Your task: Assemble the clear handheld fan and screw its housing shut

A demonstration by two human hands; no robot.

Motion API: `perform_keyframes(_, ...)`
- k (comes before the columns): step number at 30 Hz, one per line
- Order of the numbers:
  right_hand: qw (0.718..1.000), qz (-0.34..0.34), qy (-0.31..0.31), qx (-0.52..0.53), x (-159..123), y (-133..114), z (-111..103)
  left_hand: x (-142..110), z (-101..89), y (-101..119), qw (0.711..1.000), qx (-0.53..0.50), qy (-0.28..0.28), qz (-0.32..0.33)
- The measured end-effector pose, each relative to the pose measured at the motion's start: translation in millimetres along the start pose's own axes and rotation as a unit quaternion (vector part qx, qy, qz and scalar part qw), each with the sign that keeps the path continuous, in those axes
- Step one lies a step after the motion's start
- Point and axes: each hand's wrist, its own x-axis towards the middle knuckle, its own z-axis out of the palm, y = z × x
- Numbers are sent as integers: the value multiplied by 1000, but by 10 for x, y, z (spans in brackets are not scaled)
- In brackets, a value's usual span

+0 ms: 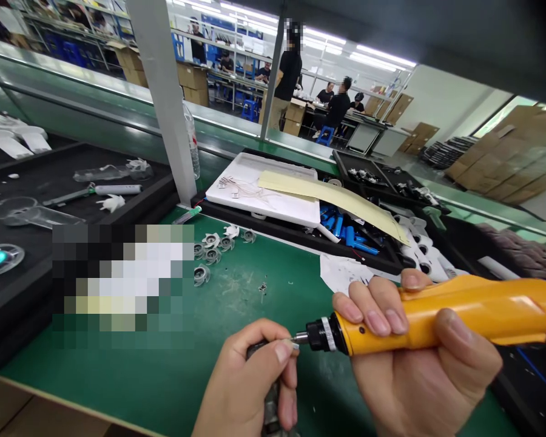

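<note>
Right hand [418,358] wraps its fingers tight round a yellow screwdriver [464,309], whose long axis lies across the view, bit [300,338] pointing left, just beside the left hand [250,388], pinched narrow on a dark part [270,406], over the green mat [118,376]

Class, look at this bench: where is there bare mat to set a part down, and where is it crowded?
Bare green mat lies between the small fan parts and the left hand. Crowded: the black tray of blue parts beyond the right hand.
</note>
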Motion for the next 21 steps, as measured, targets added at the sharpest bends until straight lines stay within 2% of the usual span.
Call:
perform_keyframes(8,1000,-8,11,-12,-24,-7,19,0,68,-33,998,-48,28,20)
perform_keyframes(13,999,-19,21,-26,-2,-24,-9,14,100,-38,998,-30,49,20)
perform_keyframes(18,990,-84,43,-104,88,157,-145,31,-125,52,990,36,95,93)
perform_keyframes(21,987,-88,29,-129,123,366,-217,-26,-281,116,977,88,77,180)
